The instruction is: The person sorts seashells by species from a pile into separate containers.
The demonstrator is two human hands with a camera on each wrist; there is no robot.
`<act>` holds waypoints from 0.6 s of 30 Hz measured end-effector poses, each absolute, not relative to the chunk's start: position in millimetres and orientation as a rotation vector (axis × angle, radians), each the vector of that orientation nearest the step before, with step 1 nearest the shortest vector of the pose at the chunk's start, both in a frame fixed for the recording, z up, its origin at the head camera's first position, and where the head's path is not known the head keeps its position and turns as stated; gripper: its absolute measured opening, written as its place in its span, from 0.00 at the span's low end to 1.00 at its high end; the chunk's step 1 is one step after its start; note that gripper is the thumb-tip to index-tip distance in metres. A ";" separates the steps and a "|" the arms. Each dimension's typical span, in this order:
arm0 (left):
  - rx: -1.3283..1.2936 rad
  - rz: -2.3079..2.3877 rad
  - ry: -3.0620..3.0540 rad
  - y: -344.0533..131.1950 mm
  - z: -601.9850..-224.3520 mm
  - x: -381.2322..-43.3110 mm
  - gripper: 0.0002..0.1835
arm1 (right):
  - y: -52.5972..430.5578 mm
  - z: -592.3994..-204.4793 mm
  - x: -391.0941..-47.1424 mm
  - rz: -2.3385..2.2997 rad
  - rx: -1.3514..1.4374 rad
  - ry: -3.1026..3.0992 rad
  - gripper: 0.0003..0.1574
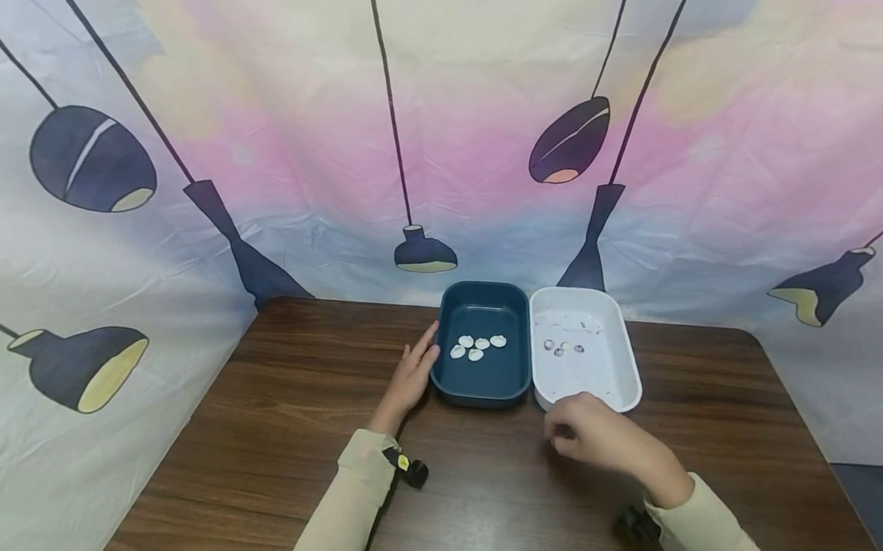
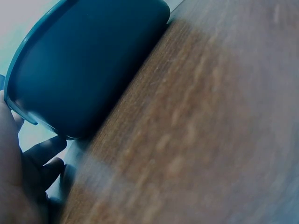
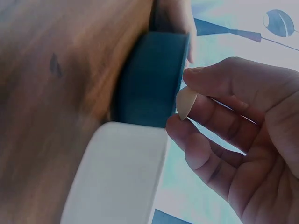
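My left hand [image 1: 410, 375] lies along the left side of a dark teal tray [image 1: 480, 391], its fingers extended at the rim. Several white seashells [image 1: 476, 355] rest inside that tray. Over the near edge of a white tray [image 1: 625, 352], my right hand [image 1: 591, 429] pinches a pale seashell [image 3: 186, 101] between thumb and fingertips, as the right wrist view shows. Several small darker shells [image 1: 559, 352] sit in the white tray. The left wrist view catches the teal tray's outer wall [image 2: 84, 60] with my left fingers beside it.
Both trays stand side by side near the back of a brown wooden table [image 1: 283, 434]. Behind it hangs a pastel cloth [image 1: 305, 160] printed with lamps. A small dark camera [image 1: 409, 468] is strapped to my left wrist.
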State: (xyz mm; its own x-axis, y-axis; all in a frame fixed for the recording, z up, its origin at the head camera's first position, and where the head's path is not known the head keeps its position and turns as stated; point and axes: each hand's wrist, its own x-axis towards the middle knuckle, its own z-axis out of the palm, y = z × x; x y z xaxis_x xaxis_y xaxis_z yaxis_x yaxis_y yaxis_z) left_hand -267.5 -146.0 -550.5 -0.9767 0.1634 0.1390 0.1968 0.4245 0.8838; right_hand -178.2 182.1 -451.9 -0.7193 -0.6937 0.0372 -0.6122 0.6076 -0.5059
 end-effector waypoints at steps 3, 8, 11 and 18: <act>-0.329 -1.635 -2.625 -145.9 -550.2 -267.5 0.30 | 186.1 -448.9 -181.1 -0.758 -1.093 2.699 0.11; -0.339 -1.635 -2.617 -145.9 -550.6 -267.6 0.30 | 194.0 -444.2 -187.5 -0.802 -1.091 2.735 0.13; -0.343 -1.639 -2.612 -145.9 -550.8 -267.2 0.30 | 199.8 -441.9 -193.4 -0.827 -1.107 2.762 0.15; -0.330 -1.622 -2.625 -146.4 -551.0 -267.2 0.29 | 211.1 -445.2 -209.5 -0.849 -1.010 2.881 0.11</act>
State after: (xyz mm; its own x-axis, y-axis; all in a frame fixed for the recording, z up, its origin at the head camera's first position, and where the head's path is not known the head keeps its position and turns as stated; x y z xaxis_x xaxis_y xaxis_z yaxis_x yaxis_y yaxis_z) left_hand -267.2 -146.4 -551.0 -0.9766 0.1598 0.1437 0.2000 0.4309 0.8800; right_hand -209.5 211.1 -445.2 -0.7966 -0.5721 0.1953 -0.5866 0.6533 -0.4786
